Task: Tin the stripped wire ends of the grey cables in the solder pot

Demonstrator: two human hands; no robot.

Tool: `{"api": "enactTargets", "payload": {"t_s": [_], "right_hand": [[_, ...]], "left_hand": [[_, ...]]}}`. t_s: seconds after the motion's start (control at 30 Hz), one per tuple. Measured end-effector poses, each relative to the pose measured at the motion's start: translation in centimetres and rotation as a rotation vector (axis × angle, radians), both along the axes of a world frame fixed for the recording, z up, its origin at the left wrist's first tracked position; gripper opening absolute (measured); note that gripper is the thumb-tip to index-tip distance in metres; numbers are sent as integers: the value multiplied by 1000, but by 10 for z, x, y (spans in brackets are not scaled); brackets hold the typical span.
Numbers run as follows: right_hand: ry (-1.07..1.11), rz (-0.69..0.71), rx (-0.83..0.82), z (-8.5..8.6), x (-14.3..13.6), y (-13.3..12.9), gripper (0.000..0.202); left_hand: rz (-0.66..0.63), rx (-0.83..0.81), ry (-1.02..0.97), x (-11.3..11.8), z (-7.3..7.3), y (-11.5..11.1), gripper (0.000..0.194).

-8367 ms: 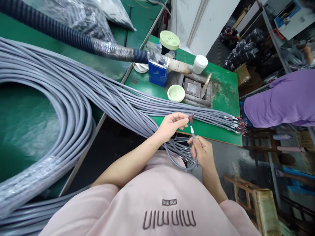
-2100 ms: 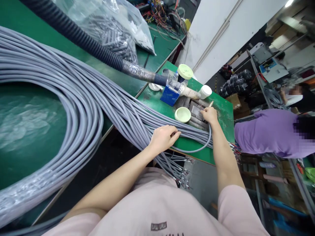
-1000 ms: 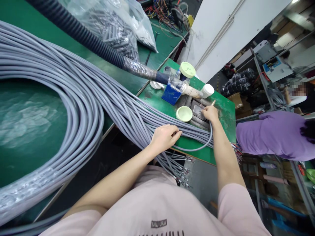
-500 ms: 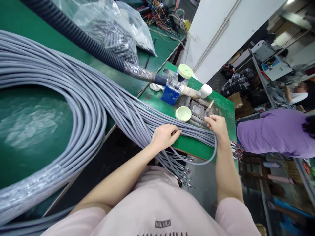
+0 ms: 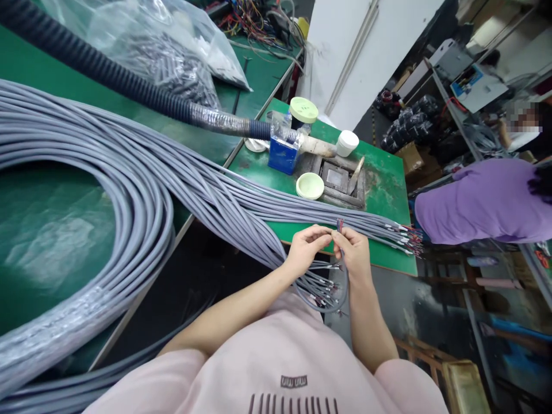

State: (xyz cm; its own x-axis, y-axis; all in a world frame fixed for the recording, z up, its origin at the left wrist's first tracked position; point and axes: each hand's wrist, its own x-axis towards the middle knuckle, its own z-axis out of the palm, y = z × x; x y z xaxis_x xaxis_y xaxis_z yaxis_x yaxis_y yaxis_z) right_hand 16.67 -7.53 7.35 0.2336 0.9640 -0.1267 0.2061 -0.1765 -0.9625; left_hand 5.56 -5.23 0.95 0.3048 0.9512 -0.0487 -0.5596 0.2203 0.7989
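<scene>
My right hand (image 5: 356, 253) pinches the end of a grey cable (image 5: 345, 282), with short red and blue wires (image 5: 340, 223) sticking up past the fingers. From that grip the cable bends down in a loop in front of my shirt. My left hand (image 5: 307, 247) is closed, its fingertips meeting my right thumb beside the wires; whatever they pinch is hidden. Behind both hands, a long bundle of grey cables (image 5: 276, 208) crosses the green table, its stripped ends (image 5: 409, 237) fanned out at the right edge. More cable ends (image 5: 321, 287) hang below my hands.
A solder pot (image 5: 338, 178) with a wooden stick (image 5: 356, 174) stands beyond the bundle, near a pale green dish (image 5: 310, 186), a white tub (image 5: 347, 142) and a blue box (image 5: 283, 156). A black hose (image 5: 142, 86) arches overhead. A person in purple (image 5: 478, 201) is at the right.
My right hand has come back from beside the solder pot toward my body with the cable end. My left hand has lifted off the bundle and moved right to meet it.
</scene>
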Motion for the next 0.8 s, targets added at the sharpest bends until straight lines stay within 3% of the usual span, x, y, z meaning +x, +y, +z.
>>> {"api": "enactTargets", "payload": {"t_s": [0.1, 0.23, 0.43, 0.57, 0.67, 0.8], "right_hand": [[8, 24, -18, 0, -1, -5, 33], [-66, 164, -41, -2, 0, -18, 33], [160, 222, -34, -24, 2, -32, 39], [261, 174, -73, -35, 0, -34, 41], [244, 141, -70, -32, -1, -35, 44], [-88, 202, 0, -10, 9, -32, 42]], "left_hand": [[19, -20, 1, -3, 6, 0, 23], [-29, -184, -142, -13, 19, 8, 23], [-333, -525, -404, -9, 22, 8, 14], [-306, -444, -413, -5, 16, -1, 26], [-339, -331, -357, -7, 12, -7, 36], [-333, -303, -332, -10, 11, -8, 33]]}}
